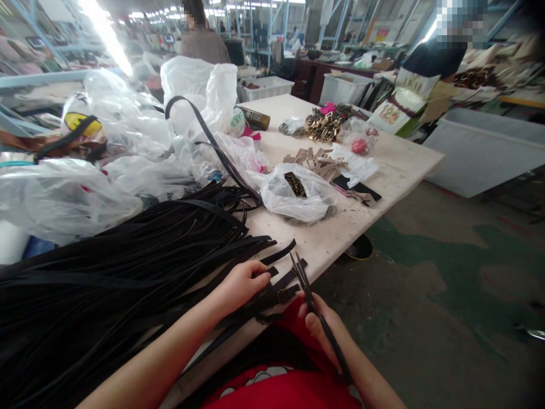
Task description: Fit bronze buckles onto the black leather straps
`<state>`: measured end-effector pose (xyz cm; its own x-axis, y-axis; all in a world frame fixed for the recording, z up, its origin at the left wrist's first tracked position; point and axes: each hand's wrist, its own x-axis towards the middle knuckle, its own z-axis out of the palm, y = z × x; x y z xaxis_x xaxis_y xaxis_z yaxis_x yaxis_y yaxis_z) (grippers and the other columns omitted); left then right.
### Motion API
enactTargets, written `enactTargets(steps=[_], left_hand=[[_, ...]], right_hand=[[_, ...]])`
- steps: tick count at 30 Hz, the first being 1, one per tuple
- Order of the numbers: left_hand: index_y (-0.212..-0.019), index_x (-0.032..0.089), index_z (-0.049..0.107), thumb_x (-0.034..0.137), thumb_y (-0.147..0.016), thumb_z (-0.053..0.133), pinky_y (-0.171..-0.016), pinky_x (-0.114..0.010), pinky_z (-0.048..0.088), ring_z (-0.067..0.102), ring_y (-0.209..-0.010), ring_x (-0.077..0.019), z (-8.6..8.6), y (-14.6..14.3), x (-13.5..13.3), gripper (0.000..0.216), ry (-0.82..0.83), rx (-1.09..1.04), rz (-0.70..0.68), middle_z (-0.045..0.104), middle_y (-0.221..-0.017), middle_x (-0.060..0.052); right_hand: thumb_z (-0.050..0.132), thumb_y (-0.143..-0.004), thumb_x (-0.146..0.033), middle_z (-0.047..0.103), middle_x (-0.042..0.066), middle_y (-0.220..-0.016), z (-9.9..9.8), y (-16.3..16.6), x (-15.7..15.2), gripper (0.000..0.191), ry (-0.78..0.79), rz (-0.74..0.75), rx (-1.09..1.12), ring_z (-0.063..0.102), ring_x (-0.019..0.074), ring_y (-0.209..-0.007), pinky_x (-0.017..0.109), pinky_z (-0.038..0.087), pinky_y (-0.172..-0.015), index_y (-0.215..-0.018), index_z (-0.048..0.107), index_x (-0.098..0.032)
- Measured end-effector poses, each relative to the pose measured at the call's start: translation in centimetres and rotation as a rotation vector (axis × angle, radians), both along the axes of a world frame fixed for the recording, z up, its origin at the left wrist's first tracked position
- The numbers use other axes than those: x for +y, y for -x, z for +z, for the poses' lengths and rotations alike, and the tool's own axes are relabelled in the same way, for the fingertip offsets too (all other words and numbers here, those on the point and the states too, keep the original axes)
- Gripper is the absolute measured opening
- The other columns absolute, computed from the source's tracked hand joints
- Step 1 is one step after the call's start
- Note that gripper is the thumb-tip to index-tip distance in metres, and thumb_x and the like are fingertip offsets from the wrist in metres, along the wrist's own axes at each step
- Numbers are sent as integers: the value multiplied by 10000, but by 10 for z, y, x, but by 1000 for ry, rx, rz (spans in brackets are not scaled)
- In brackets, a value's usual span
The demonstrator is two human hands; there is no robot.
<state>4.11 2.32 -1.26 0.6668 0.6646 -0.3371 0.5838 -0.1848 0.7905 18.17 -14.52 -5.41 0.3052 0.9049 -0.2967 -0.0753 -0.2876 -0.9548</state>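
At the near edge of the bench [400, 162], the left hand [243, 284] apparently pinches a black strap [273, 271] by its tip; the right hand [332, 322] grips scissors [304, 281], blades slightly parted. Adjacent straps [286, 250] lie close; misaligned blades could nick them.

There are two bare hands, a left hand [244, 285] and a right hand [323, 322], one slim dark metal pair of scissors [305, 287], and one pale flat desk [400, 153]. Flat black straps [106, 272] on the left are too many to count. Farther off are one heap of gold-coloured metal buckles [325, 126], three whitish rectangular plastic bins [489, 150] and at least two other people [202, 44].
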Motion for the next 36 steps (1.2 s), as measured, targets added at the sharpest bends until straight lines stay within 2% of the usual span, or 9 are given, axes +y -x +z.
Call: enactTargets(steps=[5, 9, 12, 17, 22, 28, 32, 36], left_hand=[[-753, 156, 561, 373, -738, 486, -523, -201, 369, 468, -552, -96, 13, -1, -3, 230, 141, -100, 50, 543, -629, 33], [-726, 153, 530, 401, -735, 481, -491, -196, 358, 452, -522, -91, 17, -6, -9, 253, 225, -116, 82, 524, -595, 33], [-714, 152, 538, 418, -731, 484, -477, -192, 342, 437, -517, -90, 18, -9, -12, 273, 224, -114, 79, 506, -582, 36], [-749, 146, 575, 385, -744, 479, -495, -192, 344, 431, -525, -88, 18, -12, -15, 258, 228, -137, 66, 510, -592, 35], [-746, 142, 583, 377, -739, 483, -483, -193, 333, 418, -501, -83, 14, -13, -17, 256, 220, -140, 93, 503, -575, 37], [-707, 141, 573, 369, -734, 473, -472, -193, 323, 405, -489, -81, 12, -15, -18, 251, 171, -130, 97, 505, -559, 35], [-687, 138, 566, 367, -731, 471, -476, -192, 321, 404, -500, -81, 12, -14, -19, 252, 185, -149, 84, 502, -564, 34], [-693, 136, 569, 368, -733, 468, -466, -189, 309, 402, -501, -82, 10, -13, -18, 256, 216, -169, 47, 488, -561, 34]], right_hand=[[564, -694, -587, 578, 55, -871, 21, -1, 14, 623, -66, 175, -217, 547, 174, -690, 250, 442, -584, -1162, 467, -187], [523, -689, -635, 585, 100, -964, 23, 1, 20, 697, -99, 239, -335, 557, 230, -818, 307, 455, -698, -1195, 442, -161], [499, -706, -638, 572, 120, -1016, 20, 2, 21, 712, -104, 275, -374, 547, 253, -887, 347, 440, -772, -1220, 413, -154], [470, -688, -684, 584, 105, -937, 17, 3, 21, 748, -114, 242, -324, 562, 225, -785, 311, 457, -683, -1209, 418, -150], [480, -631, -729, 579, 73, -900, 12, 4, 23, 792, -45, 225, -217, 558, 188, -691, 279, 451, -611, -1198, 426, -179], [478, -596, -756, 585, 81, -917, 14, 4, 22, 824, -77, 209, -276, 553, 211, -733, 300, 445, -657, -1188, 448, -183], [487, -634, -716, 595, 66, -869, 16, 6, 24, 745, -45, 208, -272, 554, 203, -696, 299, 443, -644, -1157, 459, -186], [463, -698, -664, 611, 80, -866, 18, 12, 26, 599, -34, 110, -244, 566, 231, -775, 302, 440, -671, -1019, 540, -164]])
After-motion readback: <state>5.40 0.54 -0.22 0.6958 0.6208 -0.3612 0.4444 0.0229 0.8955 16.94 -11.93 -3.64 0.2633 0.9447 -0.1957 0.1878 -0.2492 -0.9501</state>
